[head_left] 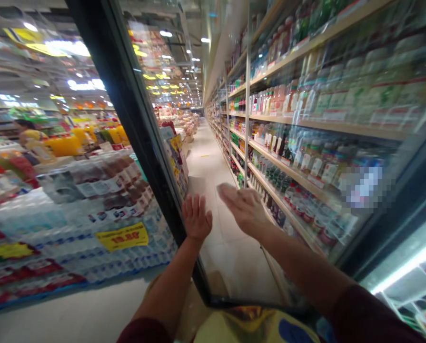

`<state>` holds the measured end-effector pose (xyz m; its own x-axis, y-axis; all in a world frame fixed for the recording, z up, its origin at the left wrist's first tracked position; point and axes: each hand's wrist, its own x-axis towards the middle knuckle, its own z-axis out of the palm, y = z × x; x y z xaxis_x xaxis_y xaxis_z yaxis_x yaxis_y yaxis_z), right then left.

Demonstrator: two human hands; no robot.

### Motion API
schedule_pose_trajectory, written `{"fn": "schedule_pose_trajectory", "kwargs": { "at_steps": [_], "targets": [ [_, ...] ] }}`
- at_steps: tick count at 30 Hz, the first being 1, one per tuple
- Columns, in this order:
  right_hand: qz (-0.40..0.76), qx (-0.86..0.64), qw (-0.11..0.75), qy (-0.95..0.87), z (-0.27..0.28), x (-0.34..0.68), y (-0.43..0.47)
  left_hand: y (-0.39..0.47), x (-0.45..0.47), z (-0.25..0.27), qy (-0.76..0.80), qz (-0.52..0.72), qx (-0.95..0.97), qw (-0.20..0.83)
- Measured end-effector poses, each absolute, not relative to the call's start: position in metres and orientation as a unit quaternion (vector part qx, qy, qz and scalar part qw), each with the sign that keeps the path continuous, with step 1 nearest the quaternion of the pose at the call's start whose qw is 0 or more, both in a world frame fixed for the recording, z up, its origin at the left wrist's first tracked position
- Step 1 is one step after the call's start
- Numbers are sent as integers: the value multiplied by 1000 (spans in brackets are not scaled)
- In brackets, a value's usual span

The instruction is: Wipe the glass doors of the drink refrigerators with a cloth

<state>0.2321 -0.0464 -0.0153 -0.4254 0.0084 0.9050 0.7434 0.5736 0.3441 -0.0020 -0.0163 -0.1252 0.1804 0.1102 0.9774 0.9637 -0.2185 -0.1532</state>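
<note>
A glass cooler door (213, 267) with a dark frame stands open in front of me. My left hand (197, 216) lies with fingers spread against the glass, beside the dark frame bar (127, 105). Nothing is held in it. To its right, my right hand (244, 209) is stretched out at the glass, fingers extended and close together. Its fingertips are blurred, and I can make out nothing in it. Whether the right palm presses fully on the pane, I cannot tell.
Bottles line the shelves (273, 155) on the right, seen through the glass. At the left, packs of bottled drinks (102, 190) are stacked with a yellow price sign (123, 237). A lit cooler interior (409, 286) shows at the lower right. A tiled aisle (207, 147) runs ahead.
</note>
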Motion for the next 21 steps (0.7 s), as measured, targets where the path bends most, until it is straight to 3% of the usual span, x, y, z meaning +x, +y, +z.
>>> {"fn": "schedule_pose_trajectory", "kwargs": {
  "at_steps": [2,3,7,9,12,15,17,21],
  "targets": [
    [-392,-210,418,-792,-18,231,-49,-17,-2,-126,-439,-470,-621,447],
    [-390,-222,429,-784,-10,237,-48,-17,-2,-127,-444,-470,-621,443],
    [-366,-334,596,-632,38,272,-34,-18,-3,-129,-444,-477,-623,432],
    [-365,-345,636,-585,36,280,-31,-18,-3,-130,-441,-478,-623,434],
    [-360,-333,599,-633,-15,265,-40,-18,-3,-131,-450,-473,-623,431],
    [-339,-254,459,-781,-74,247,-57,-18,-3,-130,-448,-476,-625,427],
    [-326,-232,405,-822,-82,249,-62,-18,-2,-128,-436,-481,-627,430],
    [-321,-319,538,-711,-38,274,-51,-17,-2,-126,-431,-478,-625,441]
  ]
}}
